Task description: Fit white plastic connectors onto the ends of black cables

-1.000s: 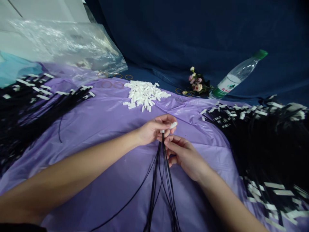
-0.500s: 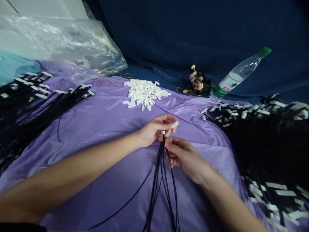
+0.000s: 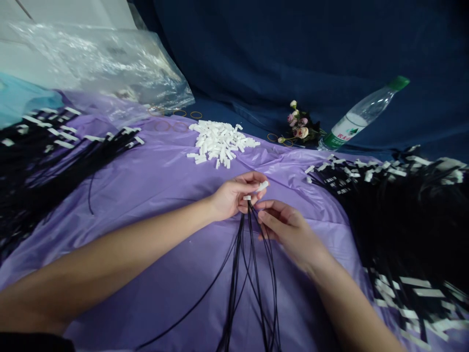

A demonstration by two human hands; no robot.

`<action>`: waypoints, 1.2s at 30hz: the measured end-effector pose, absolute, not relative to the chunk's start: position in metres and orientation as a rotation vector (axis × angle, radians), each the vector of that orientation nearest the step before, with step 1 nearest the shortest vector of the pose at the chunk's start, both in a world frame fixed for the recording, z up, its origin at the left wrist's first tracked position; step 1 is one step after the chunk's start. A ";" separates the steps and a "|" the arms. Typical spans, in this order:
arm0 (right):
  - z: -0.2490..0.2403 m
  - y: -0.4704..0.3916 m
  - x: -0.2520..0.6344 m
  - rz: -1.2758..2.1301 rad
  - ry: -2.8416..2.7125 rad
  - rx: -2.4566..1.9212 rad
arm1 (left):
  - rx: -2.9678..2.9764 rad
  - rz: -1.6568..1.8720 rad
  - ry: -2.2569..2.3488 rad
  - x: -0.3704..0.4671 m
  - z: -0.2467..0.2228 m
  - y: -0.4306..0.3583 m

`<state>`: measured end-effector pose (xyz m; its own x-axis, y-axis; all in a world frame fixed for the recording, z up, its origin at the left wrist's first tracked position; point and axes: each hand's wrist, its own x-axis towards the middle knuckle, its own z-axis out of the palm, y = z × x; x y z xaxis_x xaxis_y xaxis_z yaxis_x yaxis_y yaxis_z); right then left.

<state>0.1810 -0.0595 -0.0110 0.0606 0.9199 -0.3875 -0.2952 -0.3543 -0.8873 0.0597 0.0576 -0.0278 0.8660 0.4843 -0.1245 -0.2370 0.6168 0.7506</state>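
Clear bottle [image 3: 362, 113], green cap [image 3: 400, 82] — flowers [image 3: 301, 132] just beside it, dark blue cloth [image 3: 286, 49] behind; transparent plastic bag [image 3: 110, 63], light blue fabric [image 3: 25, 100] at left

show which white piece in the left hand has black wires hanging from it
The lower white piece, with black wires fanning down from it; the upper white piece, farther out in the left hand, shows none.

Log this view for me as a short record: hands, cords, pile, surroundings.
Left hand: pinching a white piece
Right hand: at the black cords; grip unclear
Cords: fan out below a white end piece
Pile: loose white pieces on purple sheet, beyond the hands
Sides: left bundle, right bundle, both black with white tips
Back: green-capped bottle beside flowers
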 end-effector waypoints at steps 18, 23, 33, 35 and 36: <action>0.011 -0.063 0.232 1.157 -0.728 -1.038 | 0.866 0.337 0.442 0.060 -0.025 0.059; 0.015 -0.055 0.243 0.754 -0.386 -0.904 | 0.882 0.299 0.412 0.060 -0.024 0.059; 0.006 -0.063 0.224 0.389 -0.818 -1.382 | 0.914 0.309 0.465 0.062 -0.022 0.055; -0.001 -0.065 0.217 0.169 -1.074 -1.538 | 0.924 0.305 0.463 0.062 -0.022 0.055; -0.003 -0.066 0.216 0.094 -1.175 -1.586 | 0.926 0.303 0.456 0.062 -0.022 0.055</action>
<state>0.2157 -0.0662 -0.0026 0.5038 0.7090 0.4934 0.6216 0.0991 -0.7770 0.0619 0.0552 -0.0215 0.8640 0.4394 -0.2459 -0.0561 0.5692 0.8203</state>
